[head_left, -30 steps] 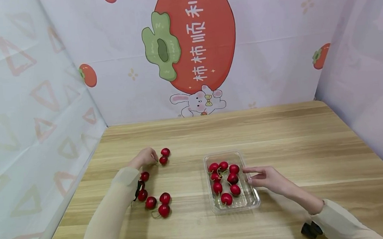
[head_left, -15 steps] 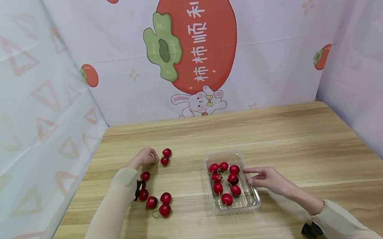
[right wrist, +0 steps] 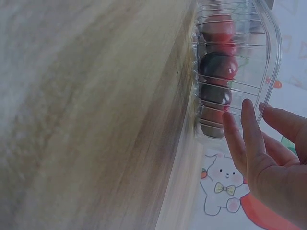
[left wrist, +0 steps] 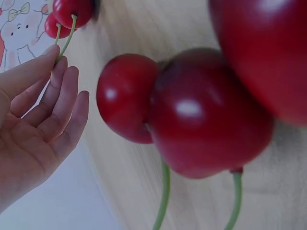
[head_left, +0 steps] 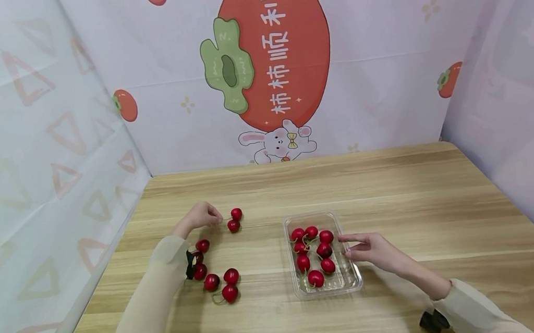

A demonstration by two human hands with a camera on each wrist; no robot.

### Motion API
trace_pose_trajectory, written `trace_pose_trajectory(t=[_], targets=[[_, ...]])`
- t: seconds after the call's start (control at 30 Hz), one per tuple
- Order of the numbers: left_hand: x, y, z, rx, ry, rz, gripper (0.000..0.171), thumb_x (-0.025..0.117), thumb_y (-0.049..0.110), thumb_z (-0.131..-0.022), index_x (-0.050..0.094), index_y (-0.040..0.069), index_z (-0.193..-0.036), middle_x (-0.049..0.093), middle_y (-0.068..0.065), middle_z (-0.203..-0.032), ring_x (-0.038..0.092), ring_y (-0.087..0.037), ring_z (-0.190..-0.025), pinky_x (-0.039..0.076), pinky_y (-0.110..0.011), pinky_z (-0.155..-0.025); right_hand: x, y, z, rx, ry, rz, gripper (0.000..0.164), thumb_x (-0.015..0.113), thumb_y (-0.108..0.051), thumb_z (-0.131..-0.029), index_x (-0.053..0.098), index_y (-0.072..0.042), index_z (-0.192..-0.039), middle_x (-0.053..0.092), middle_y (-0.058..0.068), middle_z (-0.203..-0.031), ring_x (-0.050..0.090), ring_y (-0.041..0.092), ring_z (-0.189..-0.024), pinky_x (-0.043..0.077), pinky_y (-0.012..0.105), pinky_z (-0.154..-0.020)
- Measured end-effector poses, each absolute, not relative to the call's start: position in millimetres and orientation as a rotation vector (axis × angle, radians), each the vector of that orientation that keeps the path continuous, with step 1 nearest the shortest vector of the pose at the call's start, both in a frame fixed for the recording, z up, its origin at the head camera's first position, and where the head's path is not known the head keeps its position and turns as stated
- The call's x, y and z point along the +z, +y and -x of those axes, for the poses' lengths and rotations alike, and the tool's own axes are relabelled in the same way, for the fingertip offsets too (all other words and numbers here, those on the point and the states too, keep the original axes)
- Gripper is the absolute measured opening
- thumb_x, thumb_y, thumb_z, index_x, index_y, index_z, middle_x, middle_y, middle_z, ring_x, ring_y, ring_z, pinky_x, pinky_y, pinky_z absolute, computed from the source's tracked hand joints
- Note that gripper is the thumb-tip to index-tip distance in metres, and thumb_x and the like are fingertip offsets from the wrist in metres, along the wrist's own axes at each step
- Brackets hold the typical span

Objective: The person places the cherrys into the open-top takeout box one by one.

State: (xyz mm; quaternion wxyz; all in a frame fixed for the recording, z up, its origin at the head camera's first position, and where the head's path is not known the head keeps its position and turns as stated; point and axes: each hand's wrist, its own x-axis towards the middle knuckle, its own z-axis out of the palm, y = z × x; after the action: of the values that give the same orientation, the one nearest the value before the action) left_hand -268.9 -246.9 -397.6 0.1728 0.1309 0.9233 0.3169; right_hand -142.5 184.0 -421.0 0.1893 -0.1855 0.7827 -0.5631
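Observation:
My left hand (head_left: pixel 202 215) pinches, between thumb and fingertips, the green stems of two red cherries (head_left: pixel 234 220) at the table's left; the other fingers are loosely bent. In the left wrist view these cherries (left wrist: pixel 73 12) hang beyond the fingertips. Below that hand several more cherries (head_left: pixel 212 282) lie on the wood, some partly behind the wrist; they loom large in the left wrist view. A clear plastic container (head_left: pixel 300 289) holds several cherries (head_left: pixel 316 278). My right hand (head_left: pixel 372 249) touches its right side with extended fingers, one digit at the rim (right wrist: pixel 273 62), others against the wall.
The wooden table (head_left: pixel 391 188) reaches back to a printed cloth (head_left: pixel 373 74) with a persimmon and a rabbit. Cloth walls stand at left and right. Each wrist wears a black strap, the right one's mount (head_left: pixel 433 322) near the front edge.
The left hand has taken the stems of the two cherries between its fingertips, and the pair has shifted slightly right. The right hand and the container stay in place.

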Motion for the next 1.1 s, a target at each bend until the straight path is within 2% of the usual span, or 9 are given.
trace_pose_trajectory(t=[0.23, 0.4, 0.63, 0.8, 0.9, 1.07, 1.1], targets=[[-394.3, -243.4, 267.2, 0.971, 2.620, -0.395, 0.012, 0.059, 0.003, -0.082, 0.065, -0.007, -0.084, 0.065, -0.011, -0.076, 0.058, -0.015, -0.066, 0.051, -0.030, -0.063, -421.9, 184.4, 143.1, -1.583, 2.202, 0.528, 0.048, 0.056, -0.010, -0.086, 0.039, 0.014, -0.124, 0.044, 0.033, -0.121, 0.056, 0.036, -0.098, 0.049, 0.027, -0.077], [-388.3, -240.3, 263.3, 1.016, 2.617, -0.411, 0.012, 0.058, 0.002, -0.082, 0.064, -0.008, -0.084, 0.065, -0.015, -0.078, 0.057, -0.014, -0.064, 0.051, -0.030, -0.062, -422.6, 184.8, 143.3, -1.580, 2.207, 0.526, 0.049, 0.057, -0.011, -0.085, 0.039, 0.013, -0.124, 0.044, 0.033, -0.121, 0.057, 0.036, -0.098, 0.049, 0.027, -0.077], [-380.9, -235.3, 256.4, 1.096, 2.580, -0.368, 0.014, 0.058, 0.004, -0.082, 0.063, -0.008, -0.087, 0.064, -0.020, -0.082, 0.060, -0.028, -0.071, 0.050, -0.043, -0.070, -423.2, 185.1, 143.0, -1.583, 2.210, 0.531, 0.048, 0.057, -0.011, -0.085, 0.040, 0.013, -0.124, 0.043, 0.033, -0.121, 0.056, 0.036, -0.098, 0.049, 0.027, -0.077], [-373.4, -227.2, 247.3, 1.147, 2.558, -0.341, 0.016, 0.059, 0.007, -0.083, 0.063, -0.007, -0.089, 0.064, -0.020, -0.084, 0.058, -0.037, -0.079, 0.049, -0.044, -0.072, -422.2, 184.6, 142.3, -1.576, 2.214, 0.532, 0.048, 0.057, -0.011, -0.086, 0.040, 0.014, -0.124, 0.044, 0.033, -0.121, 0.056, 0.037, -0.098, 0.049, 0.027, -0.077], [-366.4, -220.0, 241.1, 1.177, 2.550, -0.322, 0.017, 0.060, 0.009, -0.083, 0.063, -0.006, -0.090, 0.064, -0.016, -0.082, 0.059, -0.033, -0.076, 0.050, -0.041, -0.071, -421.8, 184.5, 141.8, -1.575, 2.216, 0.534, 0.048, 0.056, -0.011, -0.086, 0.040, 0.014, -0.124, 0.043, 0.033, -0.121, 0.056, 0.037, -0.098, 0.049, 0.027, -0.077], [-353.7, -206.6, 230.0, 1.195, 2.542, -0.323, 0.020, 0.060, 0.012, -0.083, 0.064, -0.006, -0.091, 0.063, -0.017, -0.082, 0.057, -0.016, -0.066, 0.049, -0.029, -0.065, -421.6, 184.8, 141.5, -1.577, 2.214, 0.538, 0.049, 0.057, -0.012, -0.086, 0.039, 0.014, -0.124, 0.043, 0.033, -0.122, 0.056, 0.036, -0.098, 0.049, 0.027, -0.077], [-351.5, -203.5, 227.5, 1.202, 2.540, -0.324, 0.020, 0.061, 0.012, -0.082, 0.064, -0.006, -0.091, 0.063, -0.017, -0.082, 0.057, -0.016, -0.066, 0.049, -0.028, -0.064, -421.6, 185.0, 141.6, -1.578, 2.212, 0.538, 0.050, 0.057, -0.012, -0.086, 0.039, 0.014, -0.124, 0.043, 0.032, -0.122, 0.056, 0.036, -0.098, 0.049, 0.027, -0.078]])
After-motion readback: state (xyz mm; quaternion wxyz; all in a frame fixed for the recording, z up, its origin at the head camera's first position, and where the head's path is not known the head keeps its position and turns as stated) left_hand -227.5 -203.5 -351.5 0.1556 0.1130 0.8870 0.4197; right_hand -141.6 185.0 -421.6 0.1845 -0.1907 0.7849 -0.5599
